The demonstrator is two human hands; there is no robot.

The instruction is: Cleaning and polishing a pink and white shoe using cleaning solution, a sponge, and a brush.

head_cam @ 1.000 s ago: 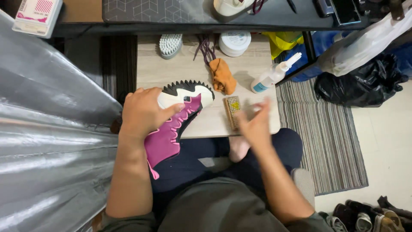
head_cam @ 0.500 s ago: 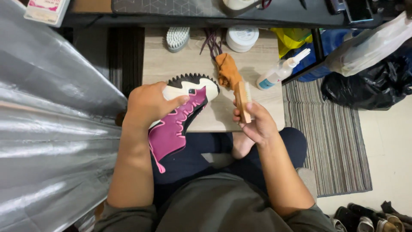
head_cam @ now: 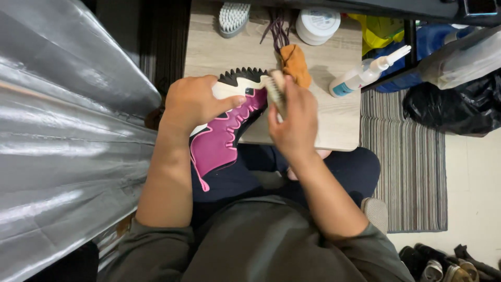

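Sneaker (head_cam: 224,141), magenta with a white toothed sole, is clamped over the lap at the low board's (head_cam: 323,125) edge by the left hand (head_cam: 193,102), steadying the toe for the small brush (head_cam: 275,90) gripped in the closed right hand (head_cam: 295,122).

The left hand (head_cam: 195,102) grips a magenta shoe (head_cam: 222,141) with a black toothed sole. The right hand (head_cam: 295,122) presses a small brush (head_cam: 275,89) against it. Behind lie an orange cloth (head_cam: 296,65), a spray bottle (head_cam: 365,77) and a white jar (head_cam: 317,23).
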